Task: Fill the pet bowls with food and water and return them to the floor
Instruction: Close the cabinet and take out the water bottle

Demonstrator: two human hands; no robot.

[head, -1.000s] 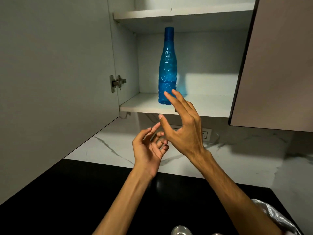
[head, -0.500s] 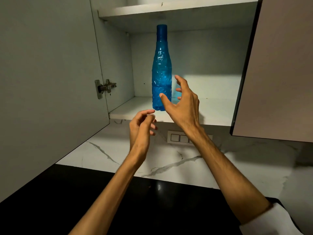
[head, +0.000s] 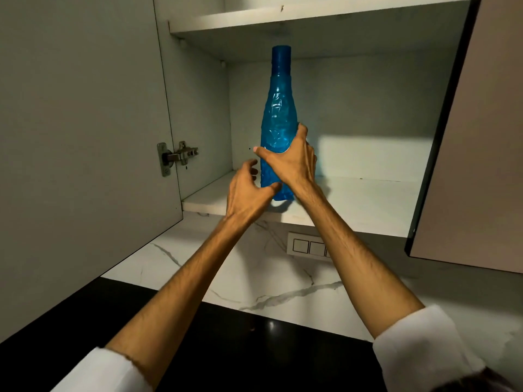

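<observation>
A tall blue plastic bottle (head: 278, 108) stands upright on the lower shelf (head: 368, 202) of an open wall cabinet. My right hand (head: 291, 162) grips the bottle's lower body, thumb on the left side and fingers wrapped round the right. Just left of the bottle's base, my left hand (head: 246, 190) is raised with fingers loosely curled; its thumb tip reaches the bottle's foot, and it holds nothing. No pet bowls are in view.
The cabinet's left door (head: 85, 137) hangs open beside my left arm; the right door (head: 481, 137) is open too. An upper shelf (head: 311, 15) sits above the bottle. Below are a marble backsplash with a switch plate (head: 308, 247) and a black countertop (head: 254, 349).
My right hand has risen from below the shelf and closed round the bottle. My left hand has moved up to the bottle's base. The view has come closer to the cabinet.
</observation>
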